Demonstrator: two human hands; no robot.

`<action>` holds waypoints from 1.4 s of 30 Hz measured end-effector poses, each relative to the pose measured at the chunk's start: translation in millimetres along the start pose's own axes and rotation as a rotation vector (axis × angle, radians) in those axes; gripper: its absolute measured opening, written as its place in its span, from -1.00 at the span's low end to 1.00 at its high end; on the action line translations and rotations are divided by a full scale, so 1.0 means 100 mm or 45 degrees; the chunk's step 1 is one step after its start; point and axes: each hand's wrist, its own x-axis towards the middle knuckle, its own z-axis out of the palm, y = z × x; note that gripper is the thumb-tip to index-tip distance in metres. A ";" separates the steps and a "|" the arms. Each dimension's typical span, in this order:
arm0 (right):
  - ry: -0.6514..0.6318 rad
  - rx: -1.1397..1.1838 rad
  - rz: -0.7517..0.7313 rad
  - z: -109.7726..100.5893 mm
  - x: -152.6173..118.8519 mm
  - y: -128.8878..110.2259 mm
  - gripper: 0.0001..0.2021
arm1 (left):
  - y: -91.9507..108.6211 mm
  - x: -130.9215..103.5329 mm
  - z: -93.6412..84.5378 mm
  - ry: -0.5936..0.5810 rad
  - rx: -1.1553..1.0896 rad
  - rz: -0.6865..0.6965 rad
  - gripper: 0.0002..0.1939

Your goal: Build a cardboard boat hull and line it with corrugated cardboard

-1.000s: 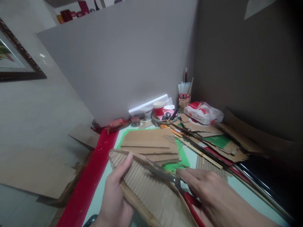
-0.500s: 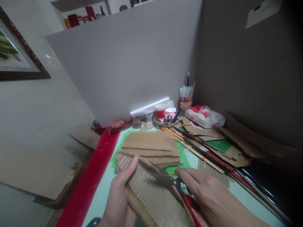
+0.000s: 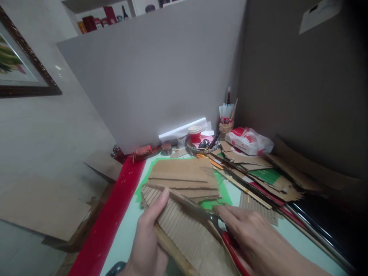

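Note:
A ridged cardboard piece point(image 3: 186, 230) with raised, folded edges is tilted up at the front of the table. My left hand point(image 3: 151, 234) grips its left side, thumb on the ridged face and the other fingers hidden behind. In my right hand point(image 3: 247, 230) are scissors point(image 3: 230, 245) with red handles, their dark blades lying along the piece's upper right edge. Beyond the hands, flat brown cardboard sheets point(image 3: 181, 170) rest on a green sheet point(image 3: 227, 191).
Torn cardboard and thin sticks point(image 3: 250, 191) cover the right side, below a red and white plastic packet point(image 3: 248, 141). At the back stand a red paper cup point(image 3: 195, 135) on a round tray and a holder point(image 3: 226, 126) with scissors. A red strip point(image 3: 109, 214) runs along the left edge.
The scissor blades have come closer together along the cardboard's edge. My left hand and the cardboard have shifted very slightly to the right.

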 end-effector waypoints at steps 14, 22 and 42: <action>-0.103 0.128 0.089 -0.05 -0.02 -0.08 -0.76 | -0.08 0.01 0.01 -0.023 -0.033 -0.079 -0.73; -0.125 0.070 0.118 -0.03 0.03 -0.07 -0.77 | -0.12 0.04 -0.02 -0.039 -0.071 -0.103 -0.64; -0.259 0.168 0.290 -0.09 0.02 -0.12 -0.68 | -0.10 -0.02 0.03 -0.133 -0.069 -0.204 -0.58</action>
